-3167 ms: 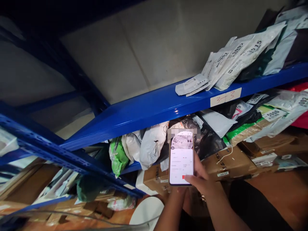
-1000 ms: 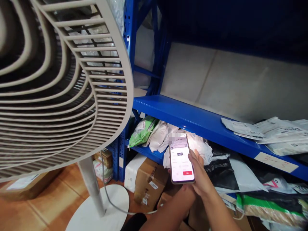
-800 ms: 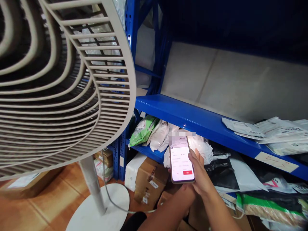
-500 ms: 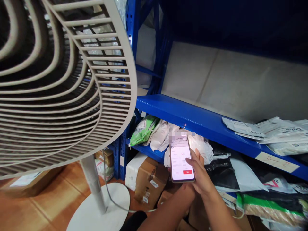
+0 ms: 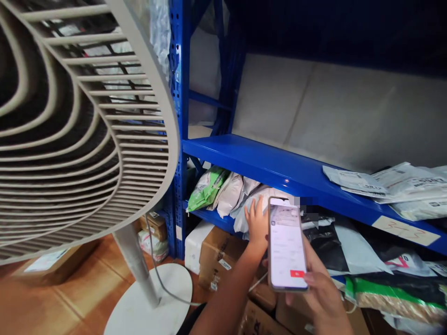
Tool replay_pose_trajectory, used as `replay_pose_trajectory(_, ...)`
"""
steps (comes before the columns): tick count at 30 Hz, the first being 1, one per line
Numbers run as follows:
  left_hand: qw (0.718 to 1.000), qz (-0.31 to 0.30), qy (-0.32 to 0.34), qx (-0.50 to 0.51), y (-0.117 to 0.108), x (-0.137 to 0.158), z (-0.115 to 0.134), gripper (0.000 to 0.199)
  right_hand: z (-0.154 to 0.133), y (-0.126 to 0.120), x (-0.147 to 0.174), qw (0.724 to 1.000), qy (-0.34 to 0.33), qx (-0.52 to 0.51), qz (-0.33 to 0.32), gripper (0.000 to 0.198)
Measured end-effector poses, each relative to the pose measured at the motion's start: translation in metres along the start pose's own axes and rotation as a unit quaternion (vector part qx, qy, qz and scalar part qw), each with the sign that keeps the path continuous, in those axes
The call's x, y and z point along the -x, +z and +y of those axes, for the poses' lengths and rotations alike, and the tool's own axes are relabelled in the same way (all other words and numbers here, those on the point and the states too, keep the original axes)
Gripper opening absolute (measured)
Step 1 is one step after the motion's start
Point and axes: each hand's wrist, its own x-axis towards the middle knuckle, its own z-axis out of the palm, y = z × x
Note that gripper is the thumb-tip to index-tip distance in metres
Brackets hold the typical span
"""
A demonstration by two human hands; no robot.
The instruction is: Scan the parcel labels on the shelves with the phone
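Observation:
My right hand grips a smartphone from its right side, with the thumb beside a red button low on the lit screen. To the phone's left, my left hand reaches toward the white plastic parcel bags on the lower shelf. Its visible fingers are stretched out and apart; part of the hand is hidden behind the phone. I cannot tell whether those fingers touch a bag. A green parcel bag lies farther left on the same shelf.
A large fan on a white round base fills the left side. Above my hands runs a blue shelf edge with flat parcels at its right. Cardboard boxes stand below, and black and white bags lie right.
My left hand has moved from the phone to the white bags. The phone, now in my right hand, has shifted right and a little down. The view has turned slightly.

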Motion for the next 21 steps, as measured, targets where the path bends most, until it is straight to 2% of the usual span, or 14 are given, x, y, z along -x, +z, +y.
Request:
replay_pose_trajectory(3,0.996,-0.032,0.06,-0.053,0.008,-0.011,0.0,0.052,0.0,-0.022,0.018,0.999,-0.028,-0.017,0.022,0.086)
replay_pose_trajectory(5,0.994,-0.034,0.098,-0.023,0.004,-0.02,-0.006,0.052,0.0,-0.034,0.028,0.998,-0.038,-0.013,0.043,0.089)
replay_pose_trajectory(7,0.997,0.04,0.054,0.023,-0.006,-0.038,-0.015,0.046,0.002,-0.042,0.034,0.997,-0.033,-0.014,0.065,0.092)
replay_pose_trajectory(8,0.995,0.096,0.002,0.025,-0.012,-0.05,-0.02,0.047,0.004,-0.045,0.036,0.997,-0.028,-0.015,0.074,0.091)
replay_pose_trajectory(9,0.989,0.139,-0.051,0.009,-0.016,-0.063,-0.024,0.053,0.007,-0.047,0.036,0.996,-0.023,-0.015,0.081,0.091)
replay_pose_trajectory(10,0.983,0.157,-0.091,-0.02,-0.018,-0.076,-0.026,0.062,0.01,-0.047,0.035,0.996,-0.021,-0.014,0.088,0.091)
replay_pose_trajectory(12,0.977,0.14,-0.137,-0.088,-0.018,-0.1,-0.028,0.069,0.019,-0.046,0.03,0.994,-0.026,-0.007,0.105,0.093)
replay_pose_trajectory(14,0.975,0.106,-0.15,-0.128,-0.013,-0.113,-0.028,0.053,0.029,-0.044,0.021,0.99,-0.047,0.001,0.131,0.096)
replay_pose_trajectory(16,0.984,0.072,-0.105,-0.128,-0.009,-0.111,-0.03,0.039,0.036,-0.043,0.012,0.986,-0.066,0.005,0.156,0.099)
replay_pose_trajectory(19,0.996,-0.002,0.037,-0.075,-0.007,-0.086,-0.036,0.055,0.042,-0.048,0.005,0.984,-0.07,-0.001,0.165,0.098)
replay_pose_trajectory(21,0.995,-0.031,0.095,-0.026,-0.006,-0.064,-0.041,0.06,0.043,-0.055,0.006,0.985,-0.071,-0.011,0.16,0.095)
